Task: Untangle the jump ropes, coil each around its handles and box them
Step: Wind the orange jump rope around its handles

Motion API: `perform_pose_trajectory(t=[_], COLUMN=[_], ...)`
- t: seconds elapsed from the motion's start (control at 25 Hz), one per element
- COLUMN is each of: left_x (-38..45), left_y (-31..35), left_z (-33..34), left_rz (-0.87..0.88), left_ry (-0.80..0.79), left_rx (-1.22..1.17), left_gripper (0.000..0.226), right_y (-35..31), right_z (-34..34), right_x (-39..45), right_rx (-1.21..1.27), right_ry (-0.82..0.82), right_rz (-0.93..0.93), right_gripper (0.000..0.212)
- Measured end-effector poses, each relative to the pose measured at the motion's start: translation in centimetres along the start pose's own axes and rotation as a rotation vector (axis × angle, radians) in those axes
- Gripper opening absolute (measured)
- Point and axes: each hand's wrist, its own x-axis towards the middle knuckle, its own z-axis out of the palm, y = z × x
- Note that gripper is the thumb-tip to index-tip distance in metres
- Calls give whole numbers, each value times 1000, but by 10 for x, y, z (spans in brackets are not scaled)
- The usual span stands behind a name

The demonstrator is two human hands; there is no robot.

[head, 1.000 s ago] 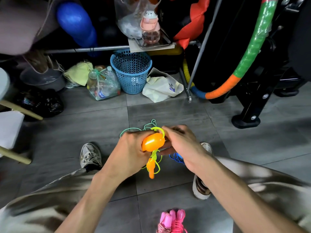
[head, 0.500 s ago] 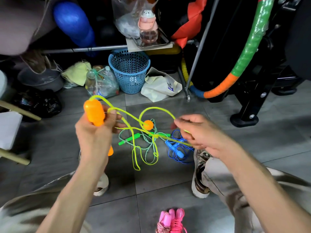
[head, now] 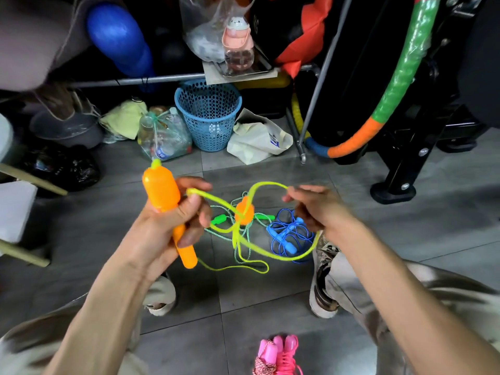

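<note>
Head view. Left hand (head: 165, 226), grip clamped round an orange carrot-shaped handle (head: 162, 189), held upright above the floor. Right hand (head: 318, 207), grip pinched together on the yellow-green rope (head: 266, 185), which loops between both hands. Second orange handle (head: 244, 209) hangs mid-rope, in the tangle. On the grey tile floor (head: 378, 239) beyond: green-handled rope (head: 219, 220), blue jump rope (head: 289, 234) bunched just right of it. Pink jump rope (head: 278, 353), coiled, at near edge. Blue mesh basket (head: 208, 115) far centre.
</note>
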Motion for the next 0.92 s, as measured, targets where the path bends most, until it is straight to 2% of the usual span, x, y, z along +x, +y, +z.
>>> perform_pose_trajectory(t=[0.08,0.12,0.16,0.2,0.32,0.4,0.44,0.48,0.52,0.56,0.64,0.68,0.72,0.8,0.84,0.92], left_x=[-2,-3,-3,-4,-5,-6,-5,-4,-3,-1,1,2,2,1,1,3], left_y=[-7,-10,-13,-15,-13,-7,-6,-5,-5,-6,-8,-9,-10,-10,-9,-9], left_z=[4,6,9,11,9,7,8,9,10,11,11,10,9,11,14,15], left_rz=[-55,-65,-65,-56,-1,32,37,40,42,37,-7,-40,-69,-98,-106,-135], left_ry=[-71,-112,-146,-176,-233,-190,-140,-92,-59,-35,4,22,34,57,86,195], left_rx=[48,53,41,9,-168,-224,-213,-190,-167,-144,-107,-92,-76,-29,4,93], left_gripper=[36,34,31,27,16,14,15,16,18,20,28,32,33,27,24,24], right_y=[0,1,5,11,29,33,31,30,25,19,5,5,5,6,9,8], right_z=[11,17,22,27,33,34,33,33,34,36,43,45,47,55,58,59], right_x=[-8,-10,-7,-4,7,4,2,3,2,-3,-12,-14,-18,-24,-26,-23], right_rx=[133,65,-68,-253,-872,-1010,-1034,-974,-797,-513,69,210,236,143,111,236], right_ry=[-232,-288,-276,-220,95,172,132,27,-78,-199,-483,-567,-614,-646,-596,-376], right_rz=[-35,-63,-93,-132,-232,-203,-235,-284,-343,-361,-197,-128,-109,-213,-261,-181], right_gripper=[22,23,24,25,25,15,24,35,39,34,28,36,42,36,29,22])
